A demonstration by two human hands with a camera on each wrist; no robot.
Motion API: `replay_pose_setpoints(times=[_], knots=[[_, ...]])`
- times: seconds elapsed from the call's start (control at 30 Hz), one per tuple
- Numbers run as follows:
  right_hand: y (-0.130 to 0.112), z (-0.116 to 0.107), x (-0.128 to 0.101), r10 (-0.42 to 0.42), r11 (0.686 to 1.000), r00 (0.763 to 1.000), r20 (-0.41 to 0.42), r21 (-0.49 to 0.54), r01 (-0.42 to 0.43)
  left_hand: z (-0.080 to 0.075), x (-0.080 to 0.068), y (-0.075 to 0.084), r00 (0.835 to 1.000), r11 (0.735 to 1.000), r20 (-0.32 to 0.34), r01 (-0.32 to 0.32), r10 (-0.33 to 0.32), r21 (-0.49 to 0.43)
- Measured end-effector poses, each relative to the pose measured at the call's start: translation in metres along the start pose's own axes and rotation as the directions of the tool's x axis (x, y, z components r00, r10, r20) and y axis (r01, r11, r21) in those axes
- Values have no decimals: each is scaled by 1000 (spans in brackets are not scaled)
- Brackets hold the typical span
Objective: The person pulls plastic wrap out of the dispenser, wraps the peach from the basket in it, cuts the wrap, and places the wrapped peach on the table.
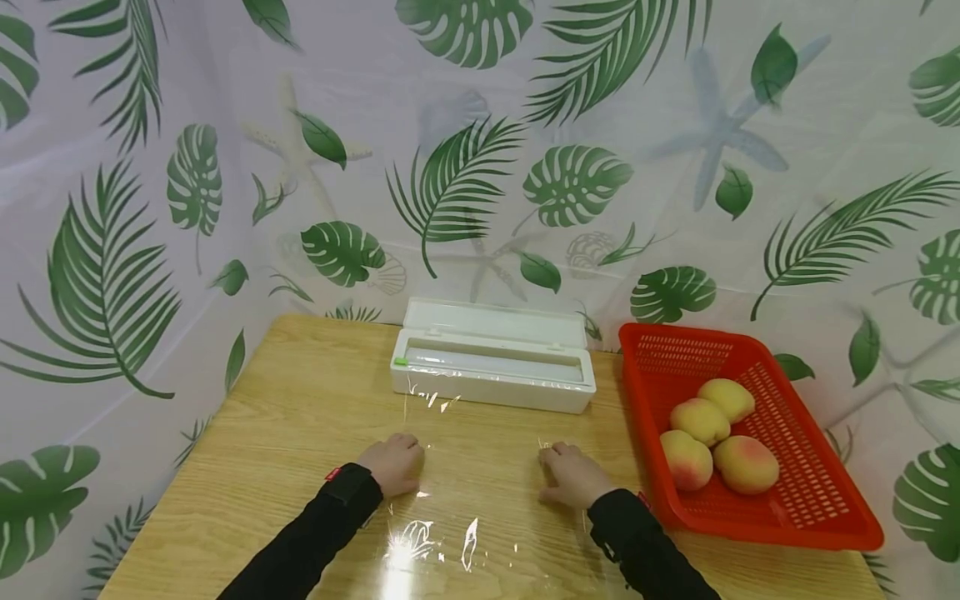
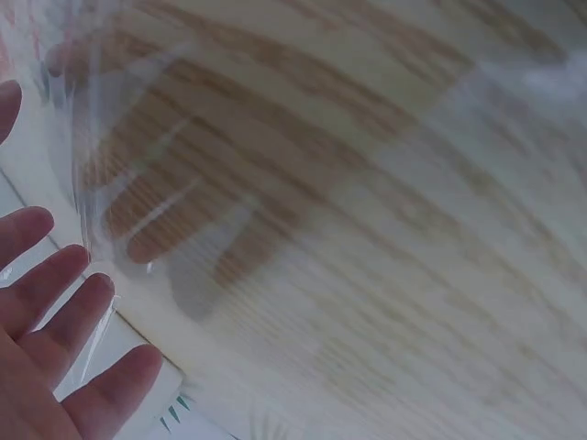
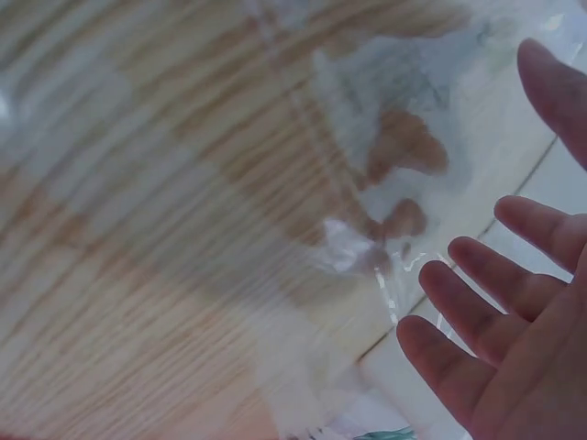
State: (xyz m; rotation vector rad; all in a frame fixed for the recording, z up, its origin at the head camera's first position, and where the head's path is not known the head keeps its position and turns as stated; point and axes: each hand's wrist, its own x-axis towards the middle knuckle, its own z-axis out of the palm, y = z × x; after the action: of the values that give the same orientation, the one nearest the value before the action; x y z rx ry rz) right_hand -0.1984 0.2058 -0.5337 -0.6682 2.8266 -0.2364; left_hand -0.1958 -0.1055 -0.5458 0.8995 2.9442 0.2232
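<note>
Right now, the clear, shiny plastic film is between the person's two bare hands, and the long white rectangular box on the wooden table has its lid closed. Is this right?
The lid is not closed: the head view shows it open at the back of the white box. The clear film is indeed between the left hand and right hand.

From behind the fingers [image 2: 75, 316] we are looking forward and down; through wrist cameras, closely past them, sharing the wood-grain tabletop [image 1: 307, 400].
</note>
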Motion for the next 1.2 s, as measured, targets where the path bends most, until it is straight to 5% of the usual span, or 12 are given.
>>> replay_pose_setpoints(times=[0.47,0.63,0.83,1.2], knots=[[7,4,-4,26,999,1000,6,-30,-26,0,-10,-6,999,999,42,21,-23,48],[6,5,-11,-3,999,1000,-16,-36,3,-5,-17,3,998,998,51,-44,42,46],[5,2,-24,-9,999,999,31,-34,10,-11,-28,16,983,995,159,-96,94,4],[9,11,-35,16,1000,995,97,-24,-14,8,-38,22,978,996,198,-79,68,51]])
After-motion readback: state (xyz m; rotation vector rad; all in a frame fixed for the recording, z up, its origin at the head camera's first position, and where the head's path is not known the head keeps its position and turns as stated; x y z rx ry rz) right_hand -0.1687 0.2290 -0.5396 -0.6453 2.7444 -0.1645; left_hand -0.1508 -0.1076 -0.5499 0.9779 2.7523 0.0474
